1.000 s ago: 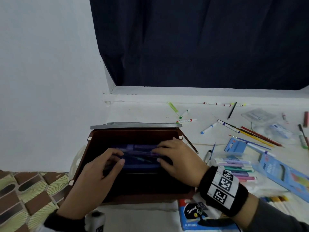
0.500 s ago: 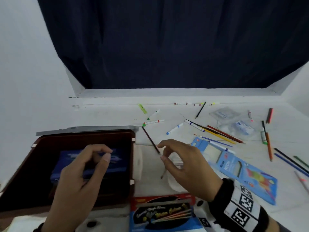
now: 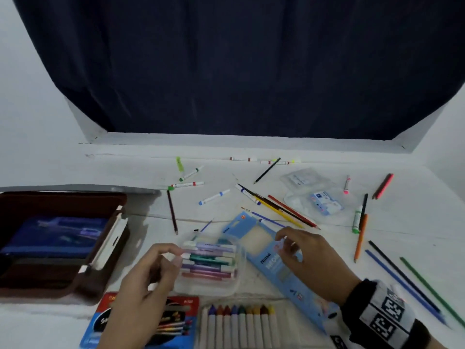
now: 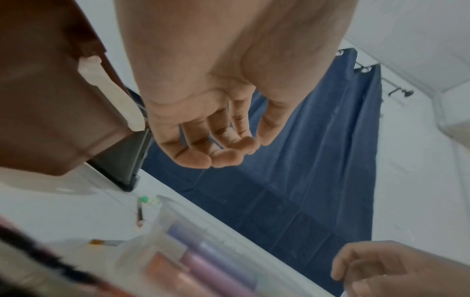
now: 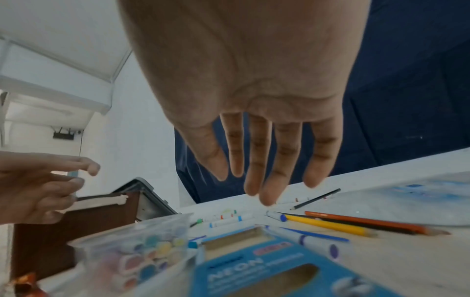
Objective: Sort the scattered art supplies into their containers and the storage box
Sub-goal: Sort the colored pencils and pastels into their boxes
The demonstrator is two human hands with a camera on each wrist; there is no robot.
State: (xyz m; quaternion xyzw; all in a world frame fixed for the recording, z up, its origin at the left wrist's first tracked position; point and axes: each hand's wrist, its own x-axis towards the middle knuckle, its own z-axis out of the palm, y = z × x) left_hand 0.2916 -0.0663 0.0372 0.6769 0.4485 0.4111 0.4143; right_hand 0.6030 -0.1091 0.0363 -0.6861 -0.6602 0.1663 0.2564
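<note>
Nearest edge, head view: row of crayons at 6 o'clock, red-and-blue pack beside it at 7, partly under the left hand. Clear tub of markers sits just past these, centre. Left hand hovers at tub's near-left side, fingers loosely curled, holding nothing; wrist view confirms empty palm. Contact w/ tub: cannot tell. Right hand over blue Neon box at 3 o'clock of tub; right wrist view shows fingers straight, spread, nothing held, which head view blurs. Same view shows round marker caps in tub, not seen from above.

Brown storage box at 9 o'clock, open, blue case inside. Loose pencils and markers scattered 12 to 3, far side.

Vs 0.5 s ago: both hands have left the box area and moved right to the tub.
</note>
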